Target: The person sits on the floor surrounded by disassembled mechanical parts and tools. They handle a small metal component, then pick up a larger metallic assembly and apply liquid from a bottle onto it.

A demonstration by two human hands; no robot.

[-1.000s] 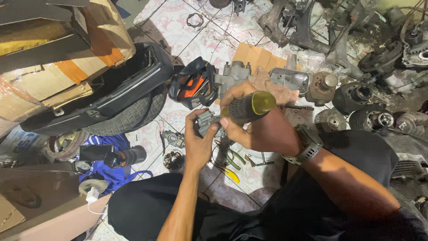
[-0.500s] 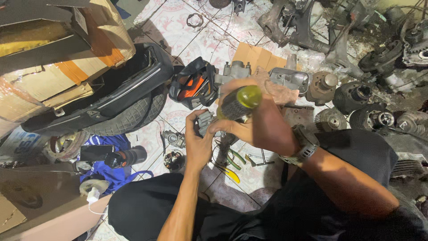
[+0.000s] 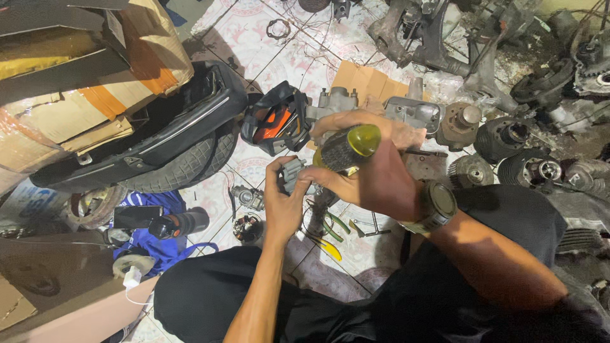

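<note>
From the head camera: right hand [image 3: 375, 174] wrapped tight around a yellow-handled screwdriver [image 3: 346, 149], handle end tipped up toward the lens. Left hand [image 3: 283, 200], fingers curled closed, pinches a small grey metal part [image 3: 293, 176] right beside the tool, above the tiled floor [image 3: 279, 60]. Green and yellow pliers [image 3: 330, 238] lie below; a tyre [image 3: 184, 162] sits off left.

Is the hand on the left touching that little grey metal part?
Touching. The head view shows the left hand with its fingers wrapped around the grey metal part, no gap between them.
</note>
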